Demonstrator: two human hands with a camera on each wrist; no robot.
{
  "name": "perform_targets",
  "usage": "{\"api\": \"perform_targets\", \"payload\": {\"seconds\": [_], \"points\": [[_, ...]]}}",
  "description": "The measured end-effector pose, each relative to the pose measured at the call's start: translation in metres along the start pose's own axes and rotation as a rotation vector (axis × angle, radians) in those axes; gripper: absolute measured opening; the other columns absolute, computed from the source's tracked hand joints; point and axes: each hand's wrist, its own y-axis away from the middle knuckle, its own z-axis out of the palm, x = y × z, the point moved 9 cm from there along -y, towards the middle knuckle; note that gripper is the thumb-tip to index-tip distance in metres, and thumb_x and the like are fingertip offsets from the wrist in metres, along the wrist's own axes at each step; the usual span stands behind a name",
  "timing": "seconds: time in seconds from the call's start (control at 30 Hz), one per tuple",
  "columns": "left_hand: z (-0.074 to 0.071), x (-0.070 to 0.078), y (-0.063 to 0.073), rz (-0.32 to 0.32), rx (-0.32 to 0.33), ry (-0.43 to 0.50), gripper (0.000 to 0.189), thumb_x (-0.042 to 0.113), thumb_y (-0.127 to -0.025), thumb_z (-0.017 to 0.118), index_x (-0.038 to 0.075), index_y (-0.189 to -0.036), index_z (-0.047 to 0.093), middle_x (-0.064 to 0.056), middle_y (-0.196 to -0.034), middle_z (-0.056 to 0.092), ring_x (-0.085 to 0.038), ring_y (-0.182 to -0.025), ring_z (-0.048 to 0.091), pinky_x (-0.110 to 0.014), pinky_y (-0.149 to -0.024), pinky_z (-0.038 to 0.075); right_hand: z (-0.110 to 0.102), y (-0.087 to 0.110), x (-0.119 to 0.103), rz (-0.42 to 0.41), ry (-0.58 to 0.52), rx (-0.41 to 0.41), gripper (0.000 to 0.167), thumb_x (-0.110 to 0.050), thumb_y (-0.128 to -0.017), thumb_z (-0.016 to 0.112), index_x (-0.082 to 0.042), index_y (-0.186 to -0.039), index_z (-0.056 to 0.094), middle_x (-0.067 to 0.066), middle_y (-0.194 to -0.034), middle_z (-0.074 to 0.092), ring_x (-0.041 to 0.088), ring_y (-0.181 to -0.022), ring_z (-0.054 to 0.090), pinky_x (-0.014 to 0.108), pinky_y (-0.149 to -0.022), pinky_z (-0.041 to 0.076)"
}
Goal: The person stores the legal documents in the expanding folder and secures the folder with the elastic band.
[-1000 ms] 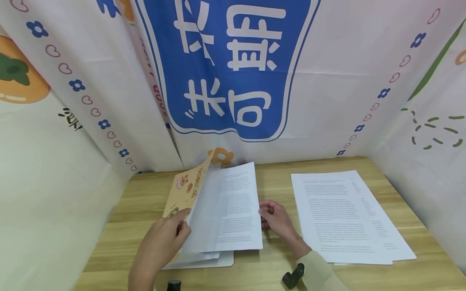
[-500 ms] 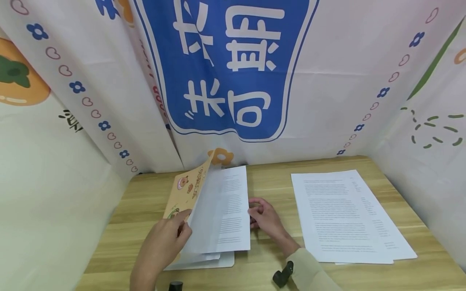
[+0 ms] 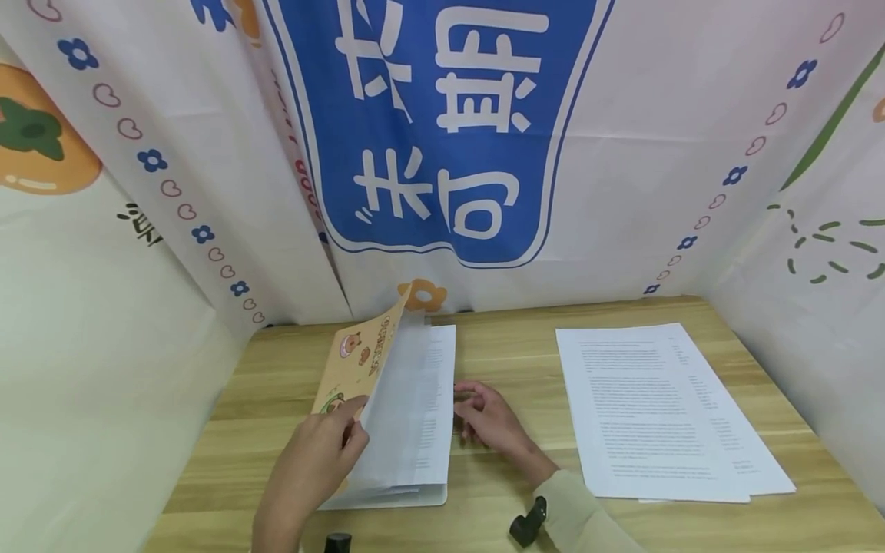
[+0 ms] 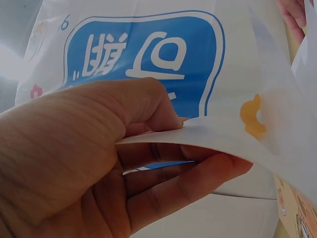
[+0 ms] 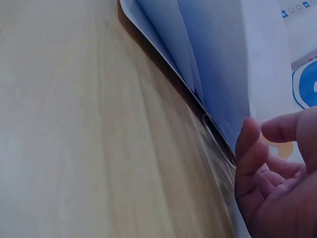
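A folder [image 3: 349,365] with a tan cartoon cover lies on the left of the table, its front cover raised at a slant. My left hand [image 3: 314,457] pinches the cover's edge, thumb on one side and fingers on the other; in the left wrist view, the left hand [image 4: 143,148] shows this grip closely. Inside are translucent pockets [image 3: 401,415]. Printed paper [image 3: 439,415] lies among them, mostly covered. My right hand [image 3: 487,418] holds the paper's right edge with bent fingers. In the right wrist view, thumb and fingertips of the right hand [image 5: 272,168] meet that edge.
A stack of printed sheets [image 3: 657,415] lies on the right of the wooden table [image 3: 512,476], slightly fanned. Patterned white cloth [image 3: 622,192] hangs behind and at both sides. Black camera mounts sit at both wrists, including the right mount [image 3: 528,522].
My right hand has moved left with the paper, which now lies further under the translucent pockets and level with the folder's edge. The left hand keeps its grip on the raised cover.
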Motion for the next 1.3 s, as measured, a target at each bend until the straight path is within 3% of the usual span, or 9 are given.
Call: {"api": "perform_targets", "payload": {"seconds": [0.47, 0.8, 1.13, 1.3], "points": [[0.000, 0.000, 0.000, 0.001, 0.004, 0.003, 0.033, -0.004, -0.090, 0.061, -0.004, -0.122, 0.070, 0.017, -0.057, 0.037, 0.003, -0.048, 0.032, -0.022, -0.044, 0.034, 0.018, -0.005, -0.007, 0.001, 0.076, -0.063, 0.048, -0.013, -0.098, 0.065, -0.008, -0.145, 0.058, 0.006, -0.091, 0.072, 0.017, -0.061, 0.061, 0.026, -0.052, 0.046], [0.001, -0.001, 0.001, -0.012, -0.020, -0.005, 0.033, -0.004, -0.091, 0.060, -0.005, -0.122, 0.069, 0.016, -0.056, 0.035, 0.003, -0.046, 0.030, -0.022, -0.043, 0.032, 0.026, -0.010, -0.007, 0.002, 0.173, -0.086, 0.052, -0.014, -0.096, 0.063, -0.009, -0.147, 0.057, 0.004, -0.083, 0.070, 0.010, -0.056, 0.043, 0.026, -0.051, 0.035], [0.003, -0.003, -0.001, -0.016, -0.021, 0.001, 0.034, -0.003, -0.090, 0.060, -0.005, -0.123, 0.069, 0.016, -0.056, 0.036, 0.003, -0.046, 0.031, -0.022, -0.043, 0.032, 0.032, -0.012, -0.010, -0.018, 0.211, -0.155, 0.064, -0.009, -0.092, 0.061, -0.005, -0.154, 0.046, 0.003, -0.075, 0.071, 0.011, -0.059, 0.049, 0.026, -0.054, 0.037], [0.003, -0.004, -0.001, -0.026, -0.025, -0.001, 0.033, -0.003, -0.090, 0.061, -0.006, -0.122, 0.070, 0.016, -0.057, 0.038, 0.002, -0.047, 0.033, -0.022, -0.043, 0.034, 0.026, -0.008, -0.010, 0.002, 0.188, -0.181, 0.065, -0.009, -0.095, 0.058, -0.005, -0.158, 0.040, 0.004, -0.080, 0.073, 0.007, -0.052, 0.044, 0.022, -0.047, 0.035]]}}
